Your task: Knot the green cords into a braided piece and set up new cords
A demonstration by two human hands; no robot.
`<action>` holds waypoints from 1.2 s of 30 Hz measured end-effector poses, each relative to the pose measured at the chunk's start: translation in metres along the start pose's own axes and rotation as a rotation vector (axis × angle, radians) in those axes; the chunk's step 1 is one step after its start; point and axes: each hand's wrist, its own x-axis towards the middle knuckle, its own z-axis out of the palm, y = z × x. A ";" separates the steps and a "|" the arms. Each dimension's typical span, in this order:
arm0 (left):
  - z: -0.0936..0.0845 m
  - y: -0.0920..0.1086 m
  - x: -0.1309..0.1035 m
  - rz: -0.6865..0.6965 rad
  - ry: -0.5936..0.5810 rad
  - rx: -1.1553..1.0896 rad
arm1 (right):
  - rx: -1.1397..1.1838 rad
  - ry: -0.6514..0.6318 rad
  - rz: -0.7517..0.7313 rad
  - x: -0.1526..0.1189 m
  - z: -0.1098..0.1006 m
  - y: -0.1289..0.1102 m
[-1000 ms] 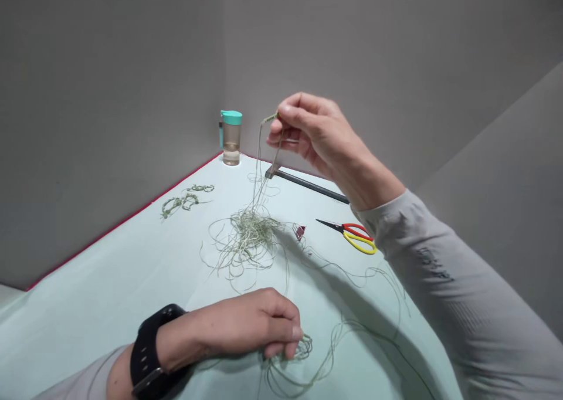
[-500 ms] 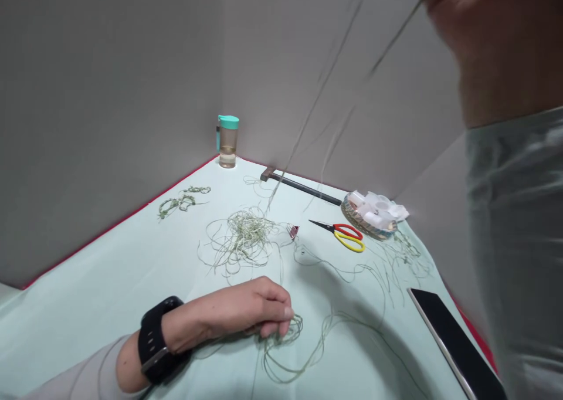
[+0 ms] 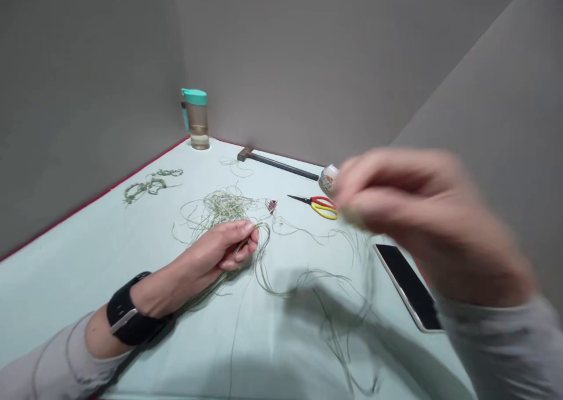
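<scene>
My left hand (image 3: 235, 244), with a black watch (image 3: 136, 312) on the wrist, is closed around a loop of thin pale green cords (image 3: 264, 271) just above the table. Blurred by motion, my right hand (image 3: 400, 212) is raised at the right with thumb and fingers pressed together. Thin green strands (image 3: 369, 277) hang below its fingertips and trail to the table. Behind my left hand lies a tangled heap of the same cord (image 3: 226, 205). Scissors (image 3: 324, 207) with red and yellow handles lie beyond, partly near my right hand's fingertips.
A bottle with a teal lid (image 3: 197, 118) stands in the far corner, near a hammer (image 3: 281, 164). Knotted cord pieces (image 3: 149, 187) lie at left. A dark phone-like slab (image 3: 409, 285) is at right. My right hand mostly hides a basket (image 3: 326, 180). Grey walls enclose the table.
My right hand has come down from the upper right, and the strands that stretched upward now hang below it. My left hand has lifted a little, holding the cord loop. The view has shifted.
</scene>
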 end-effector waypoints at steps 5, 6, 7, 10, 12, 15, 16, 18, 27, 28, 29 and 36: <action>-0.001 0.000 -0.001 0.009 -0.038 -0.008 | 0.131 -0.244 0.106 -0.006 0.070 0.067; -0.001 0.001 -0.002 0.004 -0.048 -0.003 | 0.136 -0.226 0.102 -0.006 0.074 0.076; -0.001 0.001 -0.002 -0.003 -0.057 0.003 | 0.126 -0.208 0.098 -0.006 0.077 0.082; 0.000 0.003 -0.003 -0.024 -0.079 0.021 | 0.069 -0.156 0.077 -0.007 0.077 0.091; 0.001 0.003 -0.004 -0.033 -0.086 0.033 | 0.018 -0.123 0.052 -0.007 0.078 0.094; 0.004 0.004 -0.005 -0.047 -0.077 0.062 | -0.005 -0.098 0.032 -0.008 0.082 0.097; 0.004 0.004 -0.005 -0.052 -0.071 0.073 | -0.001 -0.097 0.036 -0.008 0.083 0.098; 0.004 0.004 -0.006 -0.057 -0.052 0.092 | 0.010 -0.096 0.043 -0.008 0.086 0.099; 0.004 0.004 -0.009 -0.077 0.000 0.178 | -0.072 -0.069 -0.015 -0.009 0.084 0.105; 0.005 0.005 -0.009 -0.077 0.008 0.192 | -0.072 -0.076 -0.008 -0.009 0.083 0.106; 0.005 0.005 -0.010 -0.074 0.017 0.206 | -0.065 -0.092 0.007 -0.008 0.082 0.108; 0.010 0.006 -0.009 -0.003 0.043 0.369 | -0.024 -0.313 0.054 -0.009 0.084 0.109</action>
